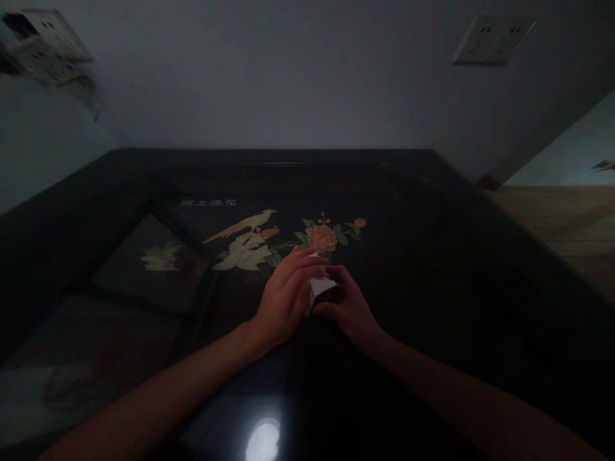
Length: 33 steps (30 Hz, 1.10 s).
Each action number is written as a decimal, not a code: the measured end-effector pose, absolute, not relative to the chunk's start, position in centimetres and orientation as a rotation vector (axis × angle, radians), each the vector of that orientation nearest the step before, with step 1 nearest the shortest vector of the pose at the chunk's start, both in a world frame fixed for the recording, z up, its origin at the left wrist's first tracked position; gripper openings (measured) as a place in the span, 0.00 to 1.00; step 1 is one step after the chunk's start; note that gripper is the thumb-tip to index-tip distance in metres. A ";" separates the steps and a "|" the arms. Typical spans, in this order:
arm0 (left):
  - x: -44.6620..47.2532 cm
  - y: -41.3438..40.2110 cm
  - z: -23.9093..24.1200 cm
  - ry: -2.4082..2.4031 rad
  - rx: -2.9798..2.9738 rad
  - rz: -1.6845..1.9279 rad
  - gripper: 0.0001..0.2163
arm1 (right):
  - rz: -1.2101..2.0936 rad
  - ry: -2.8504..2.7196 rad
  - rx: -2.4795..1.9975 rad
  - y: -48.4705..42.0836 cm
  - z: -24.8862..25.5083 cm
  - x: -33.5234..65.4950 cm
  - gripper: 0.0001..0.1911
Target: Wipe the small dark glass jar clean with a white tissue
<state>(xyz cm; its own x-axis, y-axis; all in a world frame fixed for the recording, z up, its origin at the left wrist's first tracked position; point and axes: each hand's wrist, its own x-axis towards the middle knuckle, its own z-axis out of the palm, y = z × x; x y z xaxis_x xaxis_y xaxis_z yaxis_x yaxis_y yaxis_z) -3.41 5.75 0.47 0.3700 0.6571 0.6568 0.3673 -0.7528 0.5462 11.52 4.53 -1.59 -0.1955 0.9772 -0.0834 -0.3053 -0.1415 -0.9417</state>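
My left hand [287, 291] is closed around a crumpled white tissue [321, 285], whose loose corner sticks out to the right. Close by on the right, my right hand [350, 307] curves its fingers and thumb towards the tissue, with a dark gap between them; whether it touches the tissue is hard to see. Both hands are over a glossy black tabletop [408, 307]. Just beyond them, the surface carries a picture of a yellow bird [247, 224] and an orange flower [321, 237] with green leaves.
A grey wall [278, 83] rises behind the table's far edge. Power sockets [494, 40] are on it at right, and more sockets [52, 57] with a cable at upper left. Wooden floor [567, 218] shows at right. A bright light reflection lies on the near tabletop.
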 end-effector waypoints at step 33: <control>-3.0 5.5 0.7 1.046 1.617 1.276 0.18 | 1.668 -0.974 -0.904 4.6 -2.3 11.5 0.35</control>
<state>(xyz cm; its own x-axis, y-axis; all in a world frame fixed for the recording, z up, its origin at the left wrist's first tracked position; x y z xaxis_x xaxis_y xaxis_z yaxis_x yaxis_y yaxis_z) -3.03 5.54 0.66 0.1459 0.9385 0.3129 0.1228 -0.3310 0.9356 11.49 4.60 -2.27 -0.2575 0.9586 -0.1216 -0.3652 -0.2131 -0.9062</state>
